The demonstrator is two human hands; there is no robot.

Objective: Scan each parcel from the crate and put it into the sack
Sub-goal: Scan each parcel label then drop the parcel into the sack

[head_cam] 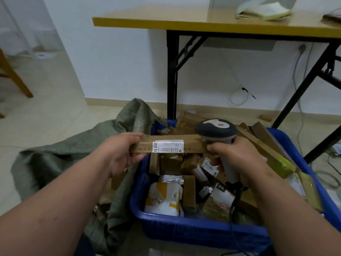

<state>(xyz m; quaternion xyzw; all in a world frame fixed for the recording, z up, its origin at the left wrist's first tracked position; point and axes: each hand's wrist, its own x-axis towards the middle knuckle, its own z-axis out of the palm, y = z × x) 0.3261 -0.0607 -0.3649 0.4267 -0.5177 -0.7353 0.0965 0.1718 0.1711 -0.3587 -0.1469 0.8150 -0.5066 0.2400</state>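
Observation:
My left hand [120,152] grips the left end of a long brown cardboard parcel [191,143] with a white barcode label facing me, held level above the blue crate [184,228]. My right hand [238,159] grips the handle of a grey barcode scanner [215,129], whose head sits just above the parcel's right end. The crate holds several brown boxes and white and yellow mailers. A green-grey woven sack [60,163] lies slumped on the floor to the left of the crate, its mouth against the crate's left wall.
A yellow-topped folding table [203,24] with black legs stands behind the crate against the white wall. Cables trail on the floor at the right. A wooden chair leg [16,78] shows at far left. The scanner's black cord hangs down over the crate's front.

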